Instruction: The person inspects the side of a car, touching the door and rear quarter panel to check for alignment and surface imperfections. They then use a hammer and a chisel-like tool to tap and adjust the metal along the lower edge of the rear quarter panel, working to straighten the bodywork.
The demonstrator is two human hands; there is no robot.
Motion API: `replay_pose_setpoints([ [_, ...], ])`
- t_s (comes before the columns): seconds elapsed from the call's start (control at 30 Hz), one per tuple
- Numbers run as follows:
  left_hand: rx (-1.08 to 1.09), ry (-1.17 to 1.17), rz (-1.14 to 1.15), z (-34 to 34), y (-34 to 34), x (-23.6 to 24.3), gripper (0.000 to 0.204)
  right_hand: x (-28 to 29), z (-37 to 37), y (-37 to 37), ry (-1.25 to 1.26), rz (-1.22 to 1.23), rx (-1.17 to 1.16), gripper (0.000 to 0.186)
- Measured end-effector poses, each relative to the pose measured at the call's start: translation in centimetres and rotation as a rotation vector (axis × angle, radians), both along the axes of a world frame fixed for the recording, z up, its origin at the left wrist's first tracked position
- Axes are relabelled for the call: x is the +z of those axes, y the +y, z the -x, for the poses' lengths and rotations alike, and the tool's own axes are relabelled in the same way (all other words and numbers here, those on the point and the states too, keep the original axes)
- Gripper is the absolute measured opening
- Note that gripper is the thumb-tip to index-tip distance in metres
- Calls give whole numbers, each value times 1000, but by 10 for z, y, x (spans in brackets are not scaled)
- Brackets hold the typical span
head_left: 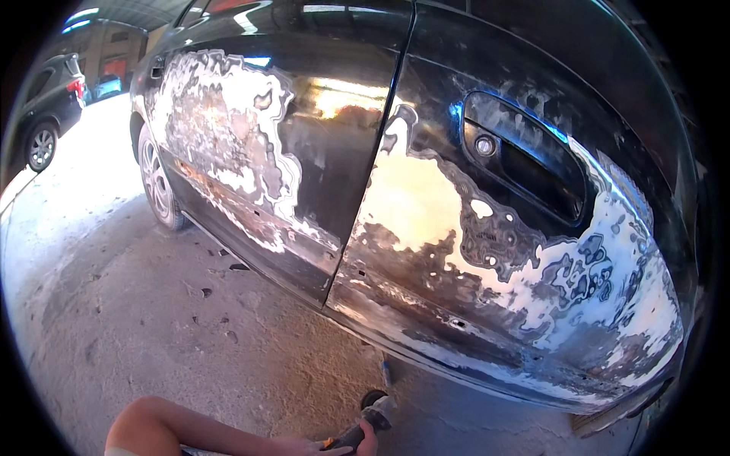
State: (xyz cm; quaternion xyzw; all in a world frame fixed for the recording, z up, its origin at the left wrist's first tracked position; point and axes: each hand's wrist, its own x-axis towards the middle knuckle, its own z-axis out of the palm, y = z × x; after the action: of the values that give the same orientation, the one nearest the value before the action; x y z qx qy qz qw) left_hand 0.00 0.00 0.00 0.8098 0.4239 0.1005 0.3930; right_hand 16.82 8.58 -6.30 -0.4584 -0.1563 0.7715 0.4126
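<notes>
Below, grinder (375, 416) in 2 hands (368, 440)

I count one black car (342, 163) with two doors (456, 64) in sight, one wheel (157, 178) at its far end, and one handle (525, 148) with one round lock (484, 145) on its nearer door. Below that car I have two hands, left hand (308, 447) and right hand (368, 441), on one power tool (376, 416), plus one small blue object (385, 372) near its sill. Left of it stand one dark vehicle (49, 99) showing one wheel (42, 146) and one blue vehicle (106, 87), with several dark scraps (239, 267) nearer by.
</notes>
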Motion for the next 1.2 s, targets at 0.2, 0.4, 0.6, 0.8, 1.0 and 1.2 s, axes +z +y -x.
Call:
replay_pose_setpoints([
  [0.2,-39,-76,-164,8,4,-19,82,3,8,-2,-44,30,-85,23],
  [0.4,315,-350,285,-7,9,-60,90,-42,-10,4,23,140,-71,41],
  [0.6,632,-619,996,-5,29,-22,51,9,23,-5,134,130,-13,44],
  [0.8,654,-517,1093,7,27,-13,41,14,41,-19,118,118,56,54],
  [1.0,745,-439,859,17,39,-22,33,-11,42,-38,-25,-28,265,41],
  [1.2,852,179,352,70,73,-17,55,10,39,-31,-123,-366,474,47],
])
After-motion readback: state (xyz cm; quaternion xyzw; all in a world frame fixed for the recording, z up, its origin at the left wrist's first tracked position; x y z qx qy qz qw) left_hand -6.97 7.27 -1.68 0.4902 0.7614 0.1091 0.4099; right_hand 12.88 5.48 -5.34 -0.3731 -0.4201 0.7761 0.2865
